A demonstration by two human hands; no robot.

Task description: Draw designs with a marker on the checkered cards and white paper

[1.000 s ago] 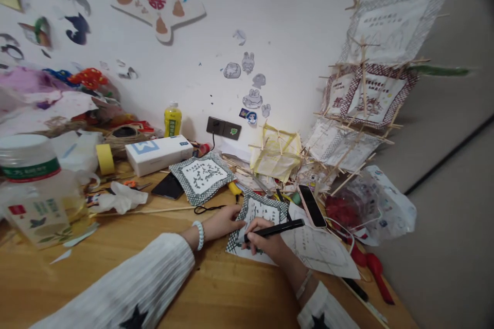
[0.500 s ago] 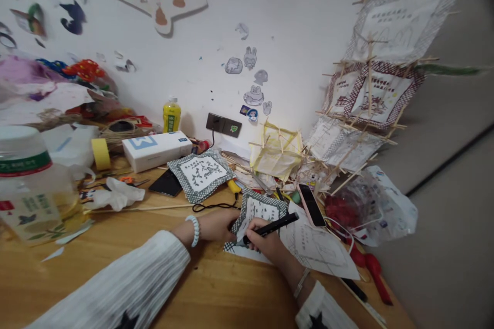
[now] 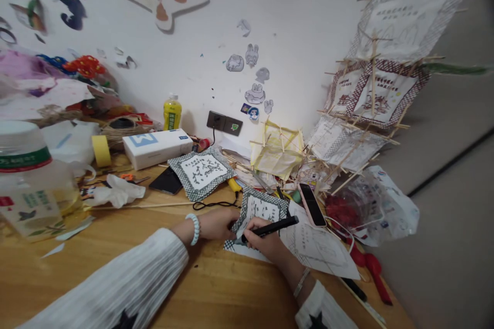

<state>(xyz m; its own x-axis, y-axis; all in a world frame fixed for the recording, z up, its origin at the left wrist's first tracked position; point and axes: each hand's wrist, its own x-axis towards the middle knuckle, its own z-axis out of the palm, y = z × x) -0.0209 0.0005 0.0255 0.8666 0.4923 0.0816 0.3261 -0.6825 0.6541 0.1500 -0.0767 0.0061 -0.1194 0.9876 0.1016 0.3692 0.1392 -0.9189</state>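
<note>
My right hand [image 3: 262, 239] is closed around a black marker pen [image 3: 278, 224], its tip down on a sheet of paper [image 3: 266, 209] with a dark crosshatched border and small drawings and writing in the middle. At the left edge of this sheet, my left hand [image 3: 218, 223] has its fingers curled in and pinches the paper; some fingertips are hidden. A second sheet with a similar crosshatched border [image 3: 185, 185] lies behind my left hand. Under and beside my right wrist is a paper with faint line drawings [image 3: 318, 247].
A pink-edged phone [image 3: 312, 205] lies right of the sheet. Behind stand a yellow paper-and-stick frame [image 3: 278, 157] and a tall lantern-like stick structure [image 3: 374, 92]. To the left are a big plastic jar [image 3: 27, 200], a white box [image 3: 158, 148] and yellow tape [image 3: 101, 151].
My right hand and the pen have shifted very slightly left, with the pen tilted a little flatter. My left hand stays on the sheet's edge. The camera view has shifted slightly.
</note>
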